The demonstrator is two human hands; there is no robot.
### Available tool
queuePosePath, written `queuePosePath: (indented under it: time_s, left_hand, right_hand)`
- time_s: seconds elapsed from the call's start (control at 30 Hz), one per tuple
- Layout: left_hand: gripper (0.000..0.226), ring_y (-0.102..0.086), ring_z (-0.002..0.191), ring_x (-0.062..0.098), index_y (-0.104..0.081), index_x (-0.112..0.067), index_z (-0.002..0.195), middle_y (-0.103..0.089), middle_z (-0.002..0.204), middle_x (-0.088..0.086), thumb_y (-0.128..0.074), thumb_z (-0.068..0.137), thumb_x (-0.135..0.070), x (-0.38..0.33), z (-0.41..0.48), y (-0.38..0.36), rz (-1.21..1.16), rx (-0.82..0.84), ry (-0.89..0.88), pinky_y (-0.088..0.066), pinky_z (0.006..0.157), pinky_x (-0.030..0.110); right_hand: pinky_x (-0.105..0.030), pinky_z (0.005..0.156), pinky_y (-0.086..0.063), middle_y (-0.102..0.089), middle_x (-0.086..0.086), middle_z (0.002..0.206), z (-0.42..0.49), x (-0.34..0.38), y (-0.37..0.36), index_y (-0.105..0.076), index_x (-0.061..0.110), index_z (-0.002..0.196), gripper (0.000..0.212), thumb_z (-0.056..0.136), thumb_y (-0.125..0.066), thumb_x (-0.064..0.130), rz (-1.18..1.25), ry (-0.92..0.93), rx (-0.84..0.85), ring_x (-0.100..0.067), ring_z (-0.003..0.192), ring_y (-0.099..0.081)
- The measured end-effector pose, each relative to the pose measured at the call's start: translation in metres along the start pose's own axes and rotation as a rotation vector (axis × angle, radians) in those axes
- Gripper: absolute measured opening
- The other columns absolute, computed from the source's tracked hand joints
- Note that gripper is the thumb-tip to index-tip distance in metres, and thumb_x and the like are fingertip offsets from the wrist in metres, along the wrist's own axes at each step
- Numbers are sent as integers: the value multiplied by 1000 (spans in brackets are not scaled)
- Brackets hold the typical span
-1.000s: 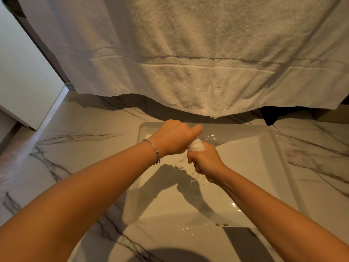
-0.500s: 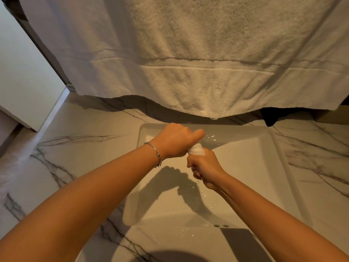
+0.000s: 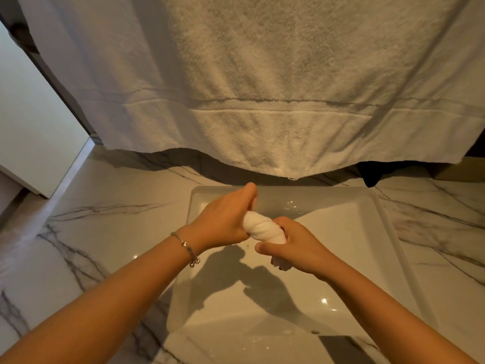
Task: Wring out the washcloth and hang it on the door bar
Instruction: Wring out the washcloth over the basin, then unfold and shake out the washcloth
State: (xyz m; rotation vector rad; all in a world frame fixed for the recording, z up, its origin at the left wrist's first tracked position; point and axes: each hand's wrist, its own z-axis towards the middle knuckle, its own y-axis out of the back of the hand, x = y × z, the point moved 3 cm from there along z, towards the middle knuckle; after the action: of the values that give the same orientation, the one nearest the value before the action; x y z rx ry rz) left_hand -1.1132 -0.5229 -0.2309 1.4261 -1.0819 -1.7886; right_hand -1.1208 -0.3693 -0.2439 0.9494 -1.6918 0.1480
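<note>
A small white washcloth (image 3: 263, 228) is twisted into a tight spiral roll above the white rectangular sink (image 3: 372, 232). My left hand (image 3: 223, 219), with a thin bracelet on its wrist, grips the roll's far left end. My right hand (image 3: 296, 245) grips the near right end, and a bit of cloth pokes out below its fist. The twisted middle of the cloth shows between the two fists. No door bar is in view.
A large cream bath towel (image 3: 262, 88) hangs across the whole upper view, its hem just beyond the sink. The sink is set in a white marble counter (image 3: 105, 232) with dark veins. A white door or panel (image 3: 31, 122) stands at the left.
My hands have drawn apart along the cloth, so much more of the twisted roll shows between them. The right hand has shifted toward me and rightward.
</note>
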Motion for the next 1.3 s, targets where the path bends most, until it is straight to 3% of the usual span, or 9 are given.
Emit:
queuePosePath:
  time_s: [0.17, 0.33, 0.5, 0.6, 0.67, 0.83, 0.97, 1.17, 1.3]
  left_hand:
    - [45, -58, 78, 12, -52, -17, 82, -58, 87, 0, -86, 54, -25, 12, -22, 17, -344, 8, 156, -51, 59, 31]
    - [32, -64, 64, 8, -66, -13, 85, -66, 79, 3, -78, 68, -37, 13, -29, 29, -586, 164, 291, -53, 54, 20]
    - [63, -51, 46, 11, -64, -15, 111, -61, 64, 6, -61, 70, -63, 6, -31, 26, -1115, 230, 602, -43, 42, 20]
    - [80, -58, 94, 25, -62, -13, 120, -62, 110, 14, -70, 57, -62, -9, -31, 20, -1738, 238, 683, -47, 77, 31]
    - [84, -60, 107, 26, -59, -13, 122, -65, 115, 13, -82, 50, -51, -22, -29, 22, -1914, 160, 571, -48, 92, 37]
    - [72, -71, 88, 24, -48, -21, 124, -74, 97, 7, -82, 60, -27, -48, -30, 19, -1379, 69, 522, -59, 69, 31]
    - [54, -71, 75, 24, -48, -23, 109, -74, 86, 8, -74, 65, -6, -45, -31, 21, -1396, 40, 444, -58, 66, 32]
    - [32, -68, 80, 23, -60, -11, 93, -70, 86, 8, -71, 66, 0, -39, -36, 17, -1493, 71, 353, -61, 68, 32]
    - [21, -67, 64, 19, -63, -9, 84, -68, 72, 8, -66, 66, 1, -18, -40, 23, -1401, -30, 471, -57, 56, 27]
  right_hand:
    - [-26, 66, -56, -65, 3, 99, -13, 13, 30, -55, 34, 97, 31, 73, -72, 25, 26, 121, 16, -13, 86, -64]
    - [-34, 59, -45, -55, 5, 74, -16, 29, 42, -49, 23, 68, 30, 61, -79, 24, -351, 369, -265, -13, 67, -53]
    - [-23, 49, -41, -55, 6, 61, -25, 35, 35, -51, 15, 66, 31, 67, -78, 30, -209, 382, -32, -6, 56, -52]
    - [-17, 44, -39, -49, 3, 58, -32, 43, 28, -47, 19, 60, 30, 73, -73, 26, 86, 373, 44, -8, 50, -50]
    - [-15, 46, -34, -40, 9, 54, -34, 50, 20, -42, 25, 55, 32, 73, -68, 25, 110, 416, -15, -3, 48, -40]
    - [-17, 60, -48, -63, 7, 65, -38, 58, 8, -65, 28, 72, 14, 67, -75, 37, 148, 406, 33, -4, 62, -59]
    - [-22, 60, -48, -64, 1, 70, -40, 55, 12, -67, 26, 76, 31, 54, -74, 46, 125, 328, 140, -10, 64, -59]
    - [-15, 47, -40, -52, -4, 61, -45, 56, 23, -51, 17, 63, 25, 69, -67, 36, 347, 301, 208, -10, 55, -49]
    - [-16, 54, -43, -60, 5, 63, -43, 55, 50, -53, 21, 59, 25, 81, -64, 20, 262, 361, -4, -6, 61, -54]
